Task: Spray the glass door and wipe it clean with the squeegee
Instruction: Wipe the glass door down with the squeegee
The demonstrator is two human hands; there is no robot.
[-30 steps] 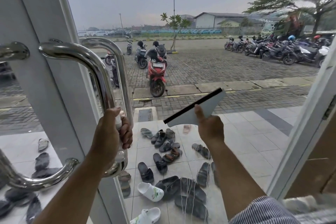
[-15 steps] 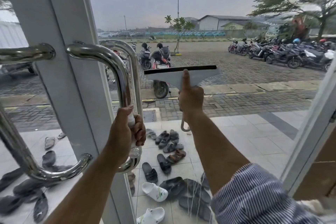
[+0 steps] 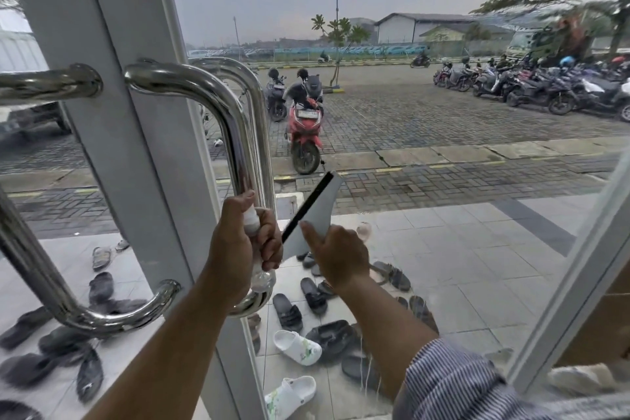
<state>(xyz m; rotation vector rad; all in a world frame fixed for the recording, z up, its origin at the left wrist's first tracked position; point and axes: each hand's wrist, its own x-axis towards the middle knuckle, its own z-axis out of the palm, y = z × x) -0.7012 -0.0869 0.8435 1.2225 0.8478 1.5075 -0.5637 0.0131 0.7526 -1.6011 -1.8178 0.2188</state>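
The right hand is clamped on the squeegee, fingers curled round its grip and the forefinger laid straight up the back of the grey head. The tool lies up and to the left of that hand, tilted, with its black rubber edge facing the left hand. The lower end of the blade sits just beside the left knuckles. The left hand is wrapped round a small spray bottle and presses against the chrome door handle; whether it grips the handle as well cannot be told. The likeliest trouble is a collision: a stroke carried further left would drive the rubber into those knuckles or the handle, lifting the edge off the glass door and leaving a smear. With the blade tilted and pressed by one finger, the far tip above the right hand may ride light and skip, streaking the pane. Thin runs of liquid below the right wrist could dry into marks if not reached soon. The narrow strip of glass behind the handle looks hard to wipe. A firm push might also swing the door unless the left hand braces it.
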